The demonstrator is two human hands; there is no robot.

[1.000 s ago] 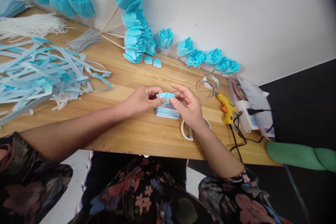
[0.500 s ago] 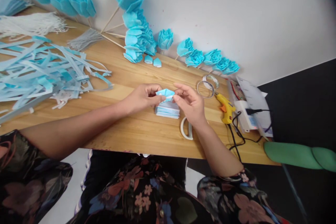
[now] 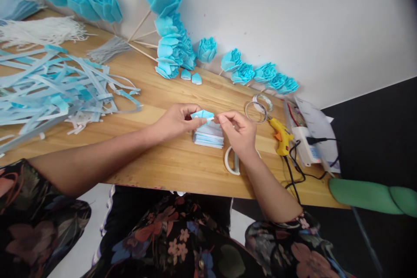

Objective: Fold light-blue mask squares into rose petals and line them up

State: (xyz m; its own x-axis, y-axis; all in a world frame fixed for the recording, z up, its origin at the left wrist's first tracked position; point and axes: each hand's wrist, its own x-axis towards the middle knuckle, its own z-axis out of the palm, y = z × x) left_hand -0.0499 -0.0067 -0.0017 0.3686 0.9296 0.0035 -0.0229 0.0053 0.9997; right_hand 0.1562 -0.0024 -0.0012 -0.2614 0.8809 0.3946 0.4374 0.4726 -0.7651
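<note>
My left hand (image 3: 176, 120) pinches a small folded piece of light-blue fabric (image 3: 203, 115) between thumb and fingers, with a white edge showing at its right end. Just right of that piece, my right hand (image 3: 239, 130) has thumb and forefinger pressed together; what they hold, if anything, is too small to make out. Below both hands lies a stack of blue-and-white fabric pieces (image 3: 208, 138). A white curved loop (image 3: 229, 165), partly covered by my right hand, rests on the table beside the stack.
Blue fabric flowers (image 3: 171, 47) on sticks line the wall, with two small folded pieces (image 3: 196, 79) near them. Cut strips (image 3: 65, 87) are heaped at left. Tape rolls (image 3: 257, 110), a yellow glue gun (image 3: 280, 134) and a white power strip (image 3: 305, 147) with black cords lie at right.
My right hand has drawn slightly right, off the folded fabric piece, and its fingers have closed together. My left hand keeps its hold on the piece. The view has shifted slightly.
</note>
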